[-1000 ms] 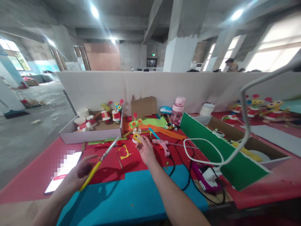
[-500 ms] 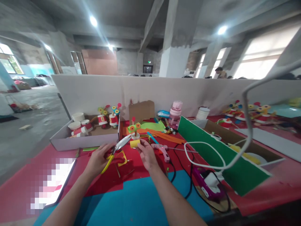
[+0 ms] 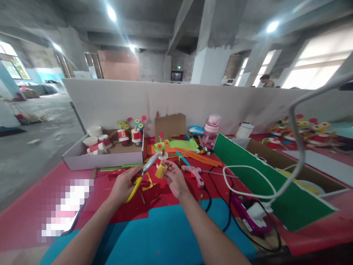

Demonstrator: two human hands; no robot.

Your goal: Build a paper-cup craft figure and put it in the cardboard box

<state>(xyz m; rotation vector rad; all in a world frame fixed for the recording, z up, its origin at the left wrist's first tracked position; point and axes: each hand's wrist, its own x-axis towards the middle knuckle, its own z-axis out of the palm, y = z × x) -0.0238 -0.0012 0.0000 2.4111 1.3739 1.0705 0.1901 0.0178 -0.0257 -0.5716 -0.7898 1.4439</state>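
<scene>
Yellow paper piece point(image 3: 160, 171), curled: near the centre of the head view, pinched in the narrow grip of the right hand point(image 3: 175, 179), thumb and fingers at its right side. Scissors point(image 3: 146, 168), yellow handles, metal blades: held in the grip of the left hand point(image 3: 124, 186), tips slanting up and away; contact between blades and paper uncertain. Spring-necked figure point(image 3: 163, 145), green head, orange eyes: upright, just beyond the paper. Yellow cut-out scrap point(image 3: 149, 186): flat on the red-covered surface point(image 3: 165, 195), near the scissors. Glue gun point(image 3: 196, 174), pink: lying to the right of the right hand. Blue sheet point(image 3: 160, 239): spread at the near edge, beneath both forearms. Phone point(image 3: 68, 209), screen pixelated: left of the left hand. Shallow white box point(image 3: 102, 162): at far left, containing cups and two figures. Green panel point(image 3: 253, 178): standing at right, beside purple power block point(image 3: 242, 208).
</scene>
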